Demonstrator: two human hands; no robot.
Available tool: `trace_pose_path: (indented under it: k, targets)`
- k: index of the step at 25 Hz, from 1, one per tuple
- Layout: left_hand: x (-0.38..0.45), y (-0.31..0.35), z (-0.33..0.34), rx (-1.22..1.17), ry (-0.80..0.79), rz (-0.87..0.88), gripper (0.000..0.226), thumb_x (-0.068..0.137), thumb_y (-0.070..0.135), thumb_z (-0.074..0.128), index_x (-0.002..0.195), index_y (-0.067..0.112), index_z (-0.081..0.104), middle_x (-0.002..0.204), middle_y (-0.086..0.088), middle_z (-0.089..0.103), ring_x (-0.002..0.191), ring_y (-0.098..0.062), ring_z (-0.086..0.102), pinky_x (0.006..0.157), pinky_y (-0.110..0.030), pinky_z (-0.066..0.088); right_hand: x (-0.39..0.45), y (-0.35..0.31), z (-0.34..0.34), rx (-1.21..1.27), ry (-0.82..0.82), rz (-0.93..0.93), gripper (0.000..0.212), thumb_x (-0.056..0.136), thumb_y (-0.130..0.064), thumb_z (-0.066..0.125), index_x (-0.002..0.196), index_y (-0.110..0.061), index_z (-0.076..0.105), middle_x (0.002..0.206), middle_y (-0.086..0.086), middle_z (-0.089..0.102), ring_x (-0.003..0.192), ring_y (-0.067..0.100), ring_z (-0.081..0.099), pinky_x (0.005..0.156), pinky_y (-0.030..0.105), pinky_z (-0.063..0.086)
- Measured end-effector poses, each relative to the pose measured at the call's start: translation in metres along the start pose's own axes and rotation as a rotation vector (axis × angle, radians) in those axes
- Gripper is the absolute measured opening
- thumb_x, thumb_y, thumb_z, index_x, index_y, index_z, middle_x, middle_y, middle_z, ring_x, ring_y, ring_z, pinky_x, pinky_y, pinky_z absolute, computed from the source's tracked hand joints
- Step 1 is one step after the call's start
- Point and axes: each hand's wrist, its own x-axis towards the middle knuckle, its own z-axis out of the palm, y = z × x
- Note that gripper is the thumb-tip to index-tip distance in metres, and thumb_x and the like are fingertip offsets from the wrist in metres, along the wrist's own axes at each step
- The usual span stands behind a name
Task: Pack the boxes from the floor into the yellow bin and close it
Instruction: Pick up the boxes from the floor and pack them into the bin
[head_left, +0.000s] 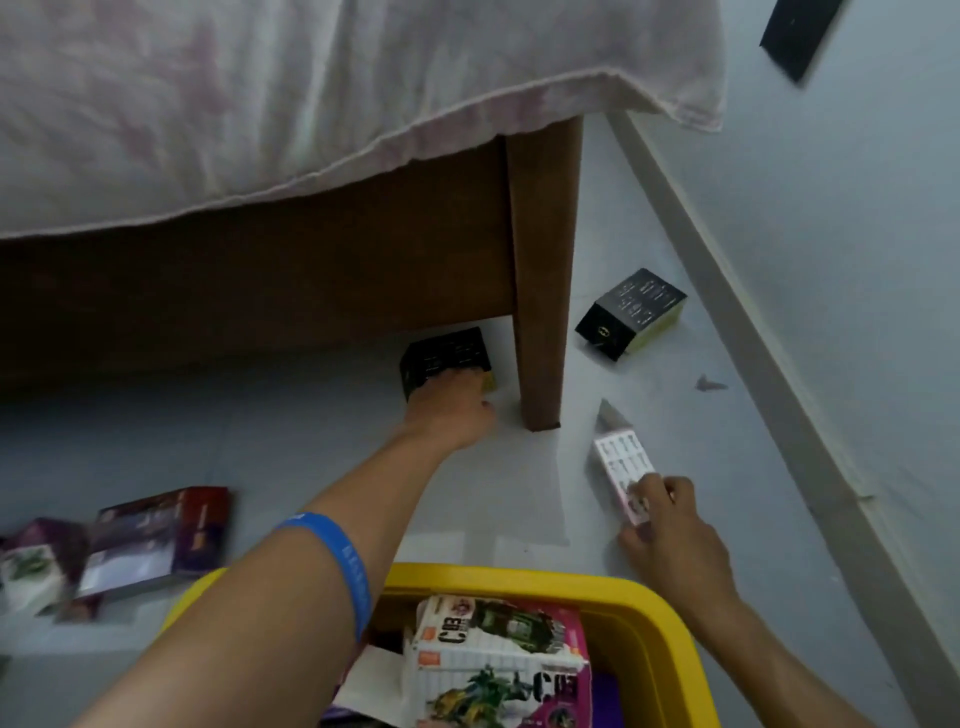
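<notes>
Where the floor shows at the lower left of the frame, a cluster of dark purple and red boxes (156, 540) lies flat, blurred, with a smaller purple box (36, 561) beside it at the far left edge. Left forearm crosses the frame from bottom left toward centre; blue wristband (337, 566) on it. Left hand (449, 413) at centre frame, under the edge of the bed frame (260, 280), fingers wrapped over the top of a small black box (441, 358) that sits on the floor just left of the wooden bed leg (540, 291). Grip looks closed on the box; thumb side partly hidden. White bedsheet (311, 88) fills the upper left. Yellow bin (639, 618) at bottom centre, lid off, holding white and pink printed boxes (498, 660); contents deeper down not legible. Right of the leg, a second black box with a yellow side (631, 314) lies on the floor in the centre right, apart from both hands. Right hand (675, 540) at lower right, fingertips pinching the near end of a pale pink box (621, 467), which is tilted. Wall skirting (779, 395) runs diagonally down the right side.
</notes>
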Motion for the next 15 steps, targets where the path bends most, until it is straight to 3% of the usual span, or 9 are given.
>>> trace_pose_path:
  k: [2,4,6,8,10,11,13,15]
  targets:
    - [0.019,-0.006,0.003,0.056,-0.052,0.006,0.063,0.093,0.030,0.054,0.150,0.021,0.031,0.156,-0.010,0.031,0.138,-0.032,0.035,0.103,-0.041,0.041,-0.022,0.006,0.017,0.047,-0.056,-0.024,0.040,0.086,-0.029,0.065,0.122,-0.030,0.047,0.129,0.001,0.040,0.076,0.032,0.063,0.058,0.038,0.049]
    - [0.034,-0.015,0.005,0.079,-0.133,-0.023,0.076,0.093,0.031,0.055,0.157,0.026,0.013,0.165,-0.005,0.004,0.150,-0.030,0.008,0.117,-0.049,0.022,-0.026,0.014,0.024,0.046,-0.074,-0.031,0.042,0.087,-0.031,0.065,0.124,-0.034,0.044,0.131,-0.003,0.038,0.076,0.026,0.063,0.058,0.037,0.050]
    - [0.045,-0.027,0.011,0.072,-0.173,-0.100,0.085,0.093,0.033,0.055,0.157,0.028,0.001,0.165,-0.003,-0.008,0.151,-0.028,-0.007,0.119,-0.052,0.006,-0.023,0.017,0.023,0.050,-0.079,-0.038,0.042,0.089,-0.030,0.065,0.125,-0.035,0.043,0.132,-0.004,0.037,0.077,0.024,0.062,0.058,0.035,0.050]
    - [0.042,-0.038,0.022,0.106,-0.172,-0.115,0.086,0.090,0.036,0.057,0.157,0.025,0.004,0.165,-0.008,0.005,0.151,-0.029,0.004,0.118,-0.054,0.003,-0.020,0.015,0.022,0.062,-0.088,-0.057,0.041,0.090,-0.029,0.064,0.124,-0.036,0.042,0.133,-0.007,0.035,0.079,0.026,0.063,0.059,0.037,0.050]
    - [0.038,-0.041,0.025,0.133,-0.018,-0.030,0.077,0.084,0.037,0.059,0.151,0.020,0.026,0.148,-0.014,0.042,0.134,-0.032,0.040,0.116,-0.053,0.019,-0.019,0.015,0.021,0.055,-0.095,-0.059,0.042,0.090,-0.028,0.063,0.123,-0.037,0.039,0.134,-0.008,0.033,0.081,0.028,0.064,0.062,0.041,0.053]
    - [0.037,-0.044,0.020,0.129,0.071,0.002,0.072,0.081,0.039,0.061,0.144,0.019,0.034,0.138,-0.014,0.051,0.123,-0.032,0.047,0.110,-0.051,0.028,-0.019,0.014,0.022,0.049,-0.104,-0.072,0.044,0.089,-0.027,0.063,0.123,-0.038,0.038,0.135,-0.007,0.033,0.081,0.028,0.064,0.062,0.043,0.054]
    - [0.037,-0.051,0.013,0.091,0.085,0.015,0.083,0.078,0.048,0.069,0.146,0.021,0.030,0.147,-0.015,0.038,0.131,-0.035,0.038,0.107,-0.051,0.033,-0.019,0.016,0.022,0.063,-0.126,-0.097,0.047,0.088,-0.026,0.065,0.122,-0.040,0.035,0.135,-0.007,0.034,0.083,0.027,0.065,0.062,0.044,0.055]
    - [0.033,-0.059,0.015,-0.052,-0.156,-0.012,0.110,0.072,0.057,0.078,0.155,0.027,0.013,0.162,-0.007,0.014,0.145,-0.034,0.019,0.114,-0.052,0.027,-0.016,0.015,0.022,0.078,-0.134,-0.105,0.049,0.088,-0.026,0.066,0.120,-0.044,0.033,0.134,-0.009,0.033,0.088,0.027,0.065,0.064,0.044,0.055]
